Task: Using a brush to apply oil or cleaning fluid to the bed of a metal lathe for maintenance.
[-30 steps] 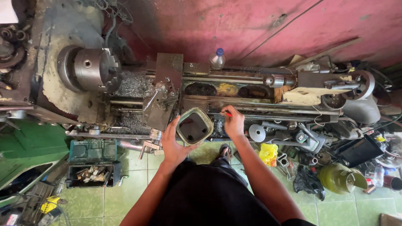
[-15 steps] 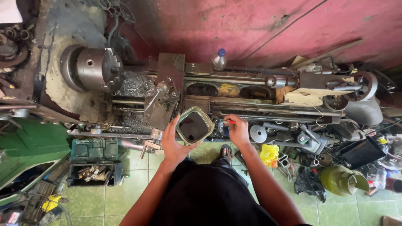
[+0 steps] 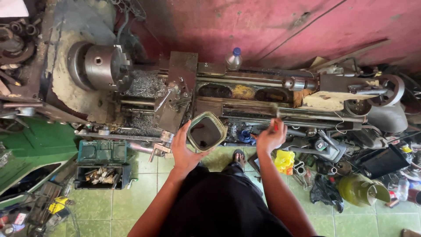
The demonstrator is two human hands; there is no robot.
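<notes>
My left hand [image 3: 186, 149] grips the squarish open tin [image 3: 206, 131] by its side wall, mouth upward, keeping its dark contents level just in front of the lathe bed [image 3: 245, 103]. My right hand [image 3: 269, 138] is closed around a thin red-handled tool [image 3: 276, 126], raised near the tin. The tool's tip is blurred, and the tin's contents are too dark to identify.
</notes>
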